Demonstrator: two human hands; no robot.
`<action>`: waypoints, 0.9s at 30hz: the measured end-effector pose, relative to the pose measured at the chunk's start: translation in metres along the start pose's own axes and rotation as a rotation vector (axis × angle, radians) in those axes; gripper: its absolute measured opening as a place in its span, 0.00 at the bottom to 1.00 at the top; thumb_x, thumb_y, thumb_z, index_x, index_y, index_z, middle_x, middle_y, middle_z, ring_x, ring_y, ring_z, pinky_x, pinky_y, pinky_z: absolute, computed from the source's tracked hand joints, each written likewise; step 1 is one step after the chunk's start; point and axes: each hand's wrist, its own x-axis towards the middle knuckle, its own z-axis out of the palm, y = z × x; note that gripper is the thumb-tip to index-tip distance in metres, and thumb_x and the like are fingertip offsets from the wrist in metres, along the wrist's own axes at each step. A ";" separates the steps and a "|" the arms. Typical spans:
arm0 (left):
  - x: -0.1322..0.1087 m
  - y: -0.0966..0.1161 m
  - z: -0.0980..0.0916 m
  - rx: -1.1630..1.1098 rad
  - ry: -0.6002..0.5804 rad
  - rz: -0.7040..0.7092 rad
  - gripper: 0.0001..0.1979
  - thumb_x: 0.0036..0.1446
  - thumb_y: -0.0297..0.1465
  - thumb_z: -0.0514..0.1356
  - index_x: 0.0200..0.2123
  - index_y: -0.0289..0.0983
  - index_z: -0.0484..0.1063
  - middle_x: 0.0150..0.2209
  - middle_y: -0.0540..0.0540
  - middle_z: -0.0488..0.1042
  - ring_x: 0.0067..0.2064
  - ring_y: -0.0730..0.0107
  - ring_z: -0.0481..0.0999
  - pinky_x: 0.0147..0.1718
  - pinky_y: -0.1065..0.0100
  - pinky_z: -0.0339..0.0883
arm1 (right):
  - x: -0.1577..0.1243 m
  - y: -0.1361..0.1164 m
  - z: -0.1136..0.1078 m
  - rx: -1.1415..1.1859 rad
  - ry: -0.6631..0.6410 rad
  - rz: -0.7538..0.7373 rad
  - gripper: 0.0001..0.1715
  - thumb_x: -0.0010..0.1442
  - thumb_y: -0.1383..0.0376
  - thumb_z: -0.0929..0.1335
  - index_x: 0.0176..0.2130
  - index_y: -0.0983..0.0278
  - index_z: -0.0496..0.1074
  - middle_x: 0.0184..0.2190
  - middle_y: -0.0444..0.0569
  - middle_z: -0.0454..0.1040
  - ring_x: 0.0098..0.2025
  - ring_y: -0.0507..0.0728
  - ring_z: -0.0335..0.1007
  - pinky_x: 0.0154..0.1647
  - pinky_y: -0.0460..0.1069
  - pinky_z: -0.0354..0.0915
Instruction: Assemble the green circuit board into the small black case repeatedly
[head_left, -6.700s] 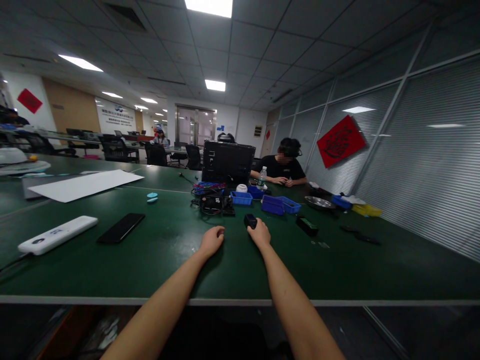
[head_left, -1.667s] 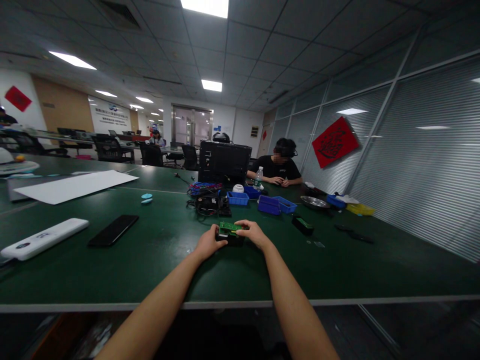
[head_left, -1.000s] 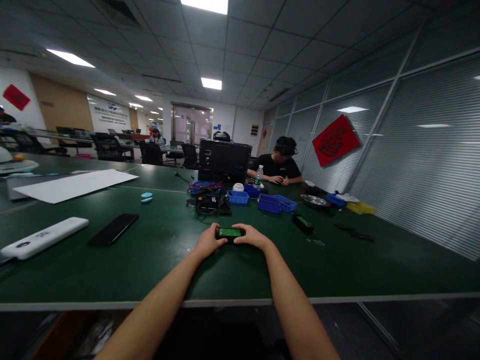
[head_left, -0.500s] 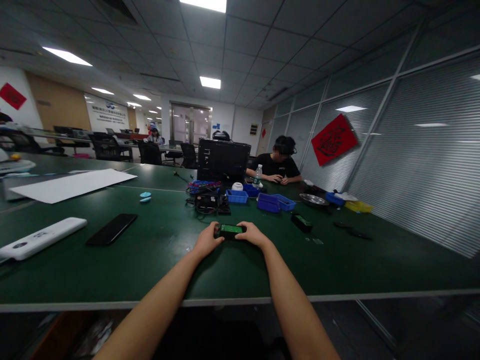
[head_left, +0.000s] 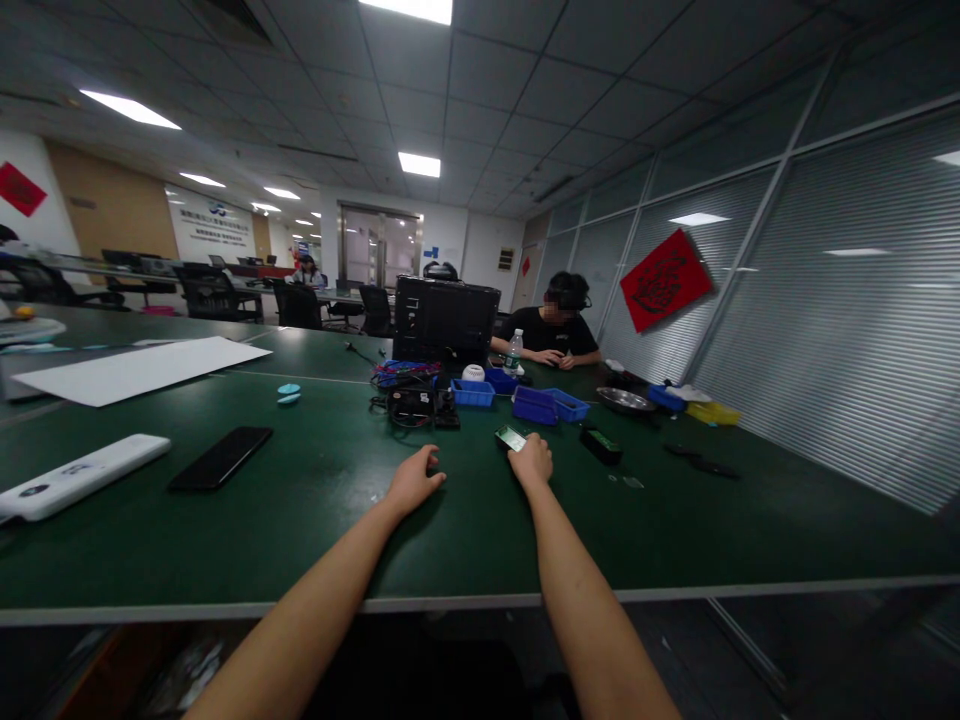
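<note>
My right hand (head_left: 532, 460) grips the near end of a small black case with a green circuit board (head_left: 511, 438) in its top, low over the green table; I cannot tell whether the case touches the surface. Light glints off the board. To the left, my left hand (head_left: 415, 478) is bent above the table with thumb and fingers apart and nothing between them. A similar black case with a green face (head_left: 601, 445) lies right of my right hand. Small clear pieces (head_left: 632, 483) are on the table close by it.
Blue trays (head_left: 472, 393), a black device with cables (head_left: 412, 402) and a monitor (head_left: 447, 315) stand ahead. A metal bowl (head_left: 625, 400) is at the right. A phone (head_left: 220, 458) and a white power strip-like bar (head_left: 82, 475) lie left. A co-worker (head_left: 551, 325) sits across the table.
My left hand has let go of the case and stays where it was, open. My right hand has carried the case to the right and turned it at an angle.
</note>
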 end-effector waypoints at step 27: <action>0.001 -0.005 0.003 0.015 0.001 0.056 0.20 0.47 0.32 0.58 0.46 0.39 0.64 0.42 0.47 0.72 0.43 0.70 0.71 0.42 0.70 0.62 | -0.009 -0.012 0.000 -0.084 -0.201 -0.154 0.29 0.47 0.55 0.67 0.47 0.65 0.61 0.44 0.59 0.67 0.46 0.64 0.63 0.40 0.54 0.60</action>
